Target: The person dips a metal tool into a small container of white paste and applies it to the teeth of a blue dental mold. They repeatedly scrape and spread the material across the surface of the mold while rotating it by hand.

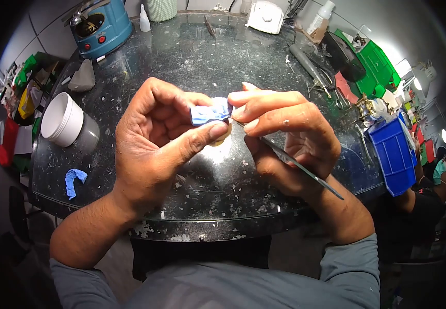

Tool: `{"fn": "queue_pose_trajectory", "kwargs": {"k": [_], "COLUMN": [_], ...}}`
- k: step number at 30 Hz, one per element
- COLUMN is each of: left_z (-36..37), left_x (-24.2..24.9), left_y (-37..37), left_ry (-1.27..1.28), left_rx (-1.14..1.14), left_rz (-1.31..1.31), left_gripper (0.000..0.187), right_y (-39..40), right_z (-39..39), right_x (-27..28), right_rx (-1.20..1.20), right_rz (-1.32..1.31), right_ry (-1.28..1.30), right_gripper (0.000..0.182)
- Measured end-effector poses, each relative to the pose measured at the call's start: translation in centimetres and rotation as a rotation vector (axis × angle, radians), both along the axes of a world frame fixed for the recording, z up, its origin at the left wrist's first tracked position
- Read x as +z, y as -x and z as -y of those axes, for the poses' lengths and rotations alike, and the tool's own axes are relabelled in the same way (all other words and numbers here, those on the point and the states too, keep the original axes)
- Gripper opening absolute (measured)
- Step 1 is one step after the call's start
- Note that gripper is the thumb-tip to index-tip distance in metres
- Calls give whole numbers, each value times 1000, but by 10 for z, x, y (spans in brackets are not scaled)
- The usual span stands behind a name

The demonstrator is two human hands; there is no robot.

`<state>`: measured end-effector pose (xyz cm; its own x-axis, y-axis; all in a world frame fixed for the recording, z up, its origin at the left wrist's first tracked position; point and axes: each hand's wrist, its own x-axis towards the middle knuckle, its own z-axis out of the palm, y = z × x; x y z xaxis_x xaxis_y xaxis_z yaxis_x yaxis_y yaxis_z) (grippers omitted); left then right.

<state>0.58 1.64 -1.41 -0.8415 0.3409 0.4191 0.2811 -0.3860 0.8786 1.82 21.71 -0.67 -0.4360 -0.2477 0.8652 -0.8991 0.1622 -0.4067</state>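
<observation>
A small light-blue moulded piece (207, 114) is pinched between the thumb and fingers of my left hand (156, 136), above the middle of the dark table. My right hand (292, 134) holds a thin metal tool (305, 170), its handle slanting down to the right across the palm. The tool's front end meets the right edge of the blue piece, where my right fingertips also touch it; the tip itself is hidden. Below the hands the tabletop shines with bright light. A separate blue arch-shaped piece (73, 181) lies on the table at the left.
A white tub (63, 121) stands at the left, below a blue machine (102, 31). A grey handpiece (308, 64) lies at the back right. Blue (393, 154) and green (377, 64) bins line the right side, with a co-worker (429, 198) beyond.
</observation>
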Motion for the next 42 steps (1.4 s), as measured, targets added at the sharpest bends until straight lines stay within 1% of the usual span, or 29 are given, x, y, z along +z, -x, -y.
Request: {"fn": "queue_pose_trajectory", "kwargs": {"k": [2,4,5,7,8,9,10,14,17,21,23,29,33,35,39,41,42], "left_z": [2,3,6,4,4,6,5,5,8,9,8,8,7,0,4,7,7], "left_x": [2,2,2,2,4,-1,1,4,4,5,4,2,2,-1,-1,1,0], "left_y": [1,5,7,6,7,12,11,5,4,4,4,5,3,2,4,4,4], "left_ry": [34,-9,84,82,80,112,112,62,167,208,197,203,202,96,126,208,207], "left_rx": [0,-8,-8,-13,-24,-48,-50,-118,-162,-175,-166,-163,-166,-101,-89,-134,-134], "left_rz": [29,107,88,74,51,-20,-24,11,-18,-14,-22,-29,-18,-38,-70,-38,-34], "left_gripper": [30,28,38,40,43,47,47,45,44,43,43,43,43,35,36,43,43], "right_y": [0,-2,-3,-8,-6,-3,-2,-1,-1,-2,-4,-4,-3,-5,-3,-3,-2], "right_z": [-5,-9,-10,-9,-8,-8,-8,-7,-5,-5,-5,-4,-5,-5,-6,-7,-8], "right_x": [3,4,5,9,8,5,4,7,6,5,7,7,6,6,7,8,7], "right_rx": [36,74,91,128,128,110,91,40,-12,-14,-8,-36,-4,4,-2,9,10], "right_rz": [18,44,82,161,159,95,31,-25,-102,-101,-49,-53,-54,-5,-19,-15,-11], "right_ry": [-48,-96,-98,-91,-91,-94,-97,-113,-155,-176,-161,-185,-183,-127,-151,-190,-190], "right_gripper": [26,23,23,26,26,28,29,31,31,33,32,32,32,32,33,34,34]}}
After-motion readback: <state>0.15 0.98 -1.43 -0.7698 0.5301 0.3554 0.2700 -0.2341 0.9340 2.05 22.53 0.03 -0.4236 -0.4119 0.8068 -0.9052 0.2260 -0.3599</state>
